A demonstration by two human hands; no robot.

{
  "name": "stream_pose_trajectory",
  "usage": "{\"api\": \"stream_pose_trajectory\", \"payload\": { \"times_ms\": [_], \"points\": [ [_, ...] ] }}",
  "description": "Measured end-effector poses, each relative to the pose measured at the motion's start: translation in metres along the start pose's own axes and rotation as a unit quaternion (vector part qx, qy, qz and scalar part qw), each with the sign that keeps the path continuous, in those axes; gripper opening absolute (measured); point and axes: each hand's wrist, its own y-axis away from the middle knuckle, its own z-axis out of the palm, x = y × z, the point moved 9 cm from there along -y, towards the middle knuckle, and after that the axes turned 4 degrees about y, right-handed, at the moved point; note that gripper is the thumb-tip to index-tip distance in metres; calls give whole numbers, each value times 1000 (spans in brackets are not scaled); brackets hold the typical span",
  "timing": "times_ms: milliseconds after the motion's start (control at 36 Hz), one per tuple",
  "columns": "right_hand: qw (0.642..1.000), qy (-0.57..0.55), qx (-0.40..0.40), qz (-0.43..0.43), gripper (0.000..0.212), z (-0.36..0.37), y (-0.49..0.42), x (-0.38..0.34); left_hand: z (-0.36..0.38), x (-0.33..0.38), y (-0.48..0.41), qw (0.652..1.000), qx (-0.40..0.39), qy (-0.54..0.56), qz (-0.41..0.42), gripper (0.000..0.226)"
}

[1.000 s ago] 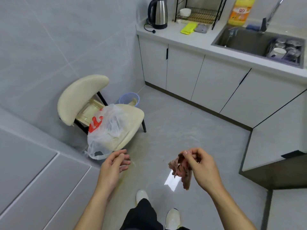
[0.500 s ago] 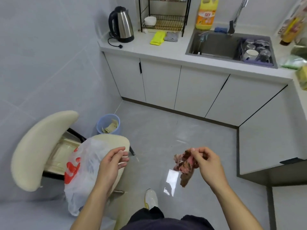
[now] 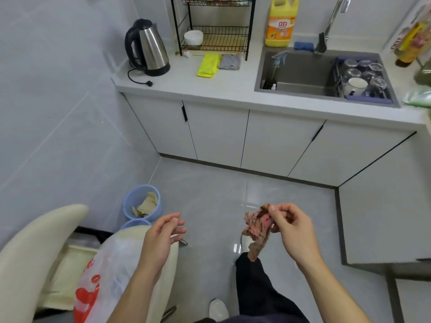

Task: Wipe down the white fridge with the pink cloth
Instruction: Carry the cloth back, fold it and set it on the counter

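Note:
My right hand [image 3: 292, 231] pinches a crumpled pink cloth [image 3: 257, 226], which hangs down in front of me above the grey floor. To its left my left hand [image 3: 163, 236] is held out with loosely spread fingers and nothing in it, just over the cream chair. No white fridge shows in the head view.
A cream chair [image 3: 35, 248] with a plastic bag [image 3: 109, 276] on its seat stands at the lower left, a blue bin [image 3: 130, 203] behind it. White cabinets [image 3: 233, 136] carry a counter with a kettle [image 3: 149, 50], a dish rack [image 3: 214, 26] and a sink [image 3: 303, 73].
The view has swung up and toward the counter and sink. The chair has slid to the lower left. My left hand's fingers have spread; my right hand still holds the cloth.

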Motion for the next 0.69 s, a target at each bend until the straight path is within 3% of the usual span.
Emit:
{"api": "stream_pose_trajectory", "payload": {
  "times_ms": [444,694],
  "points": [
    [996,44,-68,-27,13,29,-214,-93,99,107,-158,998,53,46,10,22],
    [998,23,-61,-15,12,40,-297,-142,141,144,-234,999,31,21,-4,20]
  ]
}}
